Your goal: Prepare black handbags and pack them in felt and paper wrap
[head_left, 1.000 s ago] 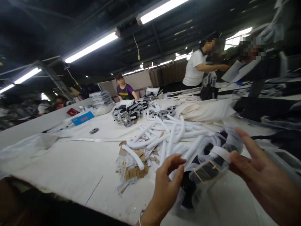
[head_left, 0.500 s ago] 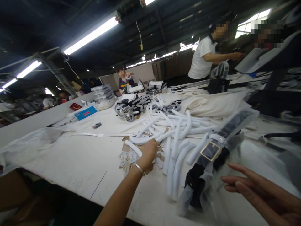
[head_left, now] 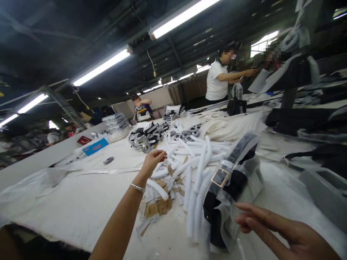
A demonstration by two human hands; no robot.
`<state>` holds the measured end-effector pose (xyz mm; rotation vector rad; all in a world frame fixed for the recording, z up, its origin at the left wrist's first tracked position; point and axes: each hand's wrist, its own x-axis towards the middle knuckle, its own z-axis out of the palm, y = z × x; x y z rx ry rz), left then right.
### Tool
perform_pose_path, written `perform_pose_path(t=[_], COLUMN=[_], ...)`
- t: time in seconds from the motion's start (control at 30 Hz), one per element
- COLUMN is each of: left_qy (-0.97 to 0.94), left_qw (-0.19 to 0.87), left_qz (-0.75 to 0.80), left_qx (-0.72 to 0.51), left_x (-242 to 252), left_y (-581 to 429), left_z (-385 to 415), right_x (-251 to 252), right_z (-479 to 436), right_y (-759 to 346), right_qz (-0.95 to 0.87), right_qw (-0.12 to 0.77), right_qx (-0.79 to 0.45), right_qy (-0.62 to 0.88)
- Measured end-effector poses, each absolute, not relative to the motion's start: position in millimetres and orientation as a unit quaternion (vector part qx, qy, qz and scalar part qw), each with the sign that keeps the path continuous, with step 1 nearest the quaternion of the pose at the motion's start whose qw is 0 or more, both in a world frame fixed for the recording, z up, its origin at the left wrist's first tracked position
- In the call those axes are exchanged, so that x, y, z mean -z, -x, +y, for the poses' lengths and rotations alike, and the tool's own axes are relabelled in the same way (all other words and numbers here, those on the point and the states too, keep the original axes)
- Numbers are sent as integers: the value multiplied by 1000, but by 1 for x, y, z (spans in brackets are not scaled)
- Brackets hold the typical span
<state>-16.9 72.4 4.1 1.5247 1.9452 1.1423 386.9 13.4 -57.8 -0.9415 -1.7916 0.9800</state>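
a black strap [head_left: 238, 186] with a rectangular gold buckle [head_left: 220, 177] lies on the table [head_left: 81, 202] in crinkled, cloudy plastic [head_left: 252, 171], just ahead of the right hand [head_left: 292, 233]. that hand is open, fingers loosely extended; whether a fingertip touches the plastic, i cannot tell. left of the strap lie smooth, round, bent white tubes [head_left: 202, 167]. the left hand [head_left: 152, 160] is above their near edge, fingertips drawn together; i cannot tell if they pinch anything. flat brown and white paper tags [head_left: 158, 207] are scattered below it.
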Motion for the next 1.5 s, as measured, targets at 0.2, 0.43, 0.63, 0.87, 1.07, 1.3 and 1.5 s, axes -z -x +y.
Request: perform_pose_path(t=[0.2, 0.43, 0.63, 0.87, 1.07, 1.3, 1.5], left_qy=[-545, -566, -555, -534, -530, -531, -535], left_qw=[246, 327, 390, 451, 479, 496, 511], left_qz=[581, 478, 416, 399, 393, 390, 425], left_qx=[-552, -587, -606, -593, -579, -567, -522], left_x=[-87, -127, -127, -106, -99, -98, -94], left_y=[-29, -109, -149, -167, -185, -201, -208], left_z=[48, 31, 21, 20, 19, 20, 23], right_x=[-9, -41, -30, -32, -37, -25, -14], right_z=[29, 55, 48, 37, 35, 46, 62], right_y=[-346, -299, -314, -350, -374, -386, -403], right_qz=[-720, -729, -668, -579, -614, -721, -754], right_qw=[479, 497, 444, 453, 497, 570, 621], right_qx=[-399, -418, -554, -642, -562, -272, 41], right_qy=[304, 218, 223, 218, 246, 284, 210])
